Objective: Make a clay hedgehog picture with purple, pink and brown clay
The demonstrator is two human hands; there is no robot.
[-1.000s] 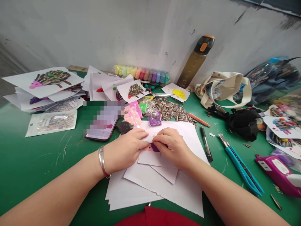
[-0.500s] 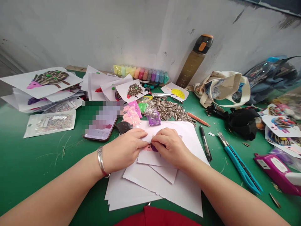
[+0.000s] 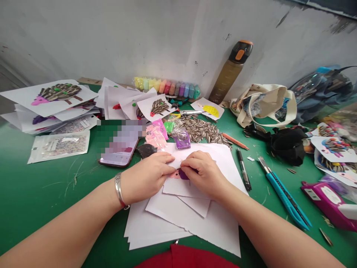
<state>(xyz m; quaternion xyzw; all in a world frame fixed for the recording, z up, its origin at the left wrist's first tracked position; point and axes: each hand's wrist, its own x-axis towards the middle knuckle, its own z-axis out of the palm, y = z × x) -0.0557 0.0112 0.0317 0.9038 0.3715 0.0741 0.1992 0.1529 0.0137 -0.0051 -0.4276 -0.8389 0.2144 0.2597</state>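
On a small white card (image 3: 178, 190) lies a flat shape with a pink clay face (image 3: 175, 174) and a purple clay body (image 3: 183, 175). My left hand (image 3: 152, 173) rests on the card's left side, fingers stretched out and holding it down. At the upper edge of the purple clay, the thumb and fingers of my right hand (image 3: 205, 173) are pinched together. Whatever is between those fingertips is hidden, and the hand covers the right part of the shape. Several larger white sheets (image 3: 164, 223) are stacked under the card.
Behind the sheets are clay packets (image 3: 182, 139), a pile of sunflower seeds (image 3: 199, 128) and an orange pencil (image 3: 235, 141). A phone (image 3: 122, 149) lies to the left. On the right are a black pen (image 3: 244, 169), a blue utility knife (image 3: 287, 197) and a purple-and-white packet (image 3: 329, 204).
My right hand has shifted very slightly right, showing a little more of the purple clay. My left hand stays in place on the card.
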